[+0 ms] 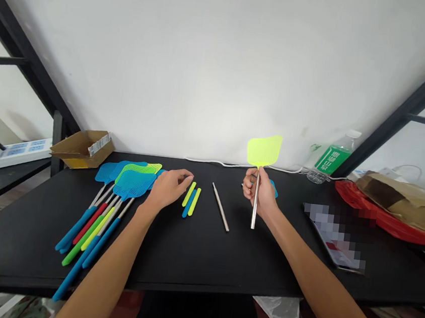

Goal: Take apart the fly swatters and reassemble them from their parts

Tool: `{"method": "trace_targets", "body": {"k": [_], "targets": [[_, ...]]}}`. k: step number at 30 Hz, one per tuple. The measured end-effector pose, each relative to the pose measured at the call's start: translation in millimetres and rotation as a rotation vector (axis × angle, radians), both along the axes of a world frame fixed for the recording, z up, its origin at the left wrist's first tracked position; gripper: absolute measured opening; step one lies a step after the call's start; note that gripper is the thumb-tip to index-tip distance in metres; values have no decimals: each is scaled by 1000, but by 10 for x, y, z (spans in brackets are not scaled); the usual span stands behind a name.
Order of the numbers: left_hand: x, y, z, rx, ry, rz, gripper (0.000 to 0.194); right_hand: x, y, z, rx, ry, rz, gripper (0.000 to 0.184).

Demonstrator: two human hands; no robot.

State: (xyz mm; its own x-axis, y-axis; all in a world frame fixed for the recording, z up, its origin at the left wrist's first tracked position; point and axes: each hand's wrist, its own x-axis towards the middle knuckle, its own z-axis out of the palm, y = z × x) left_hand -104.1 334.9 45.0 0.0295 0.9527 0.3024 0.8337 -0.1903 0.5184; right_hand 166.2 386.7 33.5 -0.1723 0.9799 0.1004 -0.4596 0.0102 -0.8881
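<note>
My right hand (261,189) is closed around the metal rod of a yellow fly swatter (264,151), holding it upright above the black table. The rod's lower end is bare metal, with no coloured grip on it. Behind this hand a piece of blue mesh (273,188) partly shows. My left hand (171,187) has its fingers curled together, thumb near the index finger; anything between them is hidden. Just right of it lie two yellow handle grips (194,202) and a blue handle grip (188,203). A loose metal rod (221,208) rests between my hands.
Several finished-looking fly swatters (134,183) are heaped at left. Behind them stands an open cardboard box (80,150). At right are a phone (333,237), a water bottle (333,159) and cardboard on a red bag (378,209). A white cable (227,164) runs along the wall.
</note>
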Motion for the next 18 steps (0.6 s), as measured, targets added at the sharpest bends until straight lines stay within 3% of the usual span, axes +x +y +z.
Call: {"method": "trace_targets", "body": {"k": [3,8,14,18], "targets": [[259,-80,21,96,-91,-98,38,-131,-76,-9,69,-18,11,45],[683,-241,38,59,-239,-335,33,-338,-307,15,164,23,153,49],[857,-300,-20,2,-441,-467,29,-445,-492,34,154,26,362,47],[813,-302,-7,-12,-495,-413,23,-387,-396,17,99,76,225,39]]}}
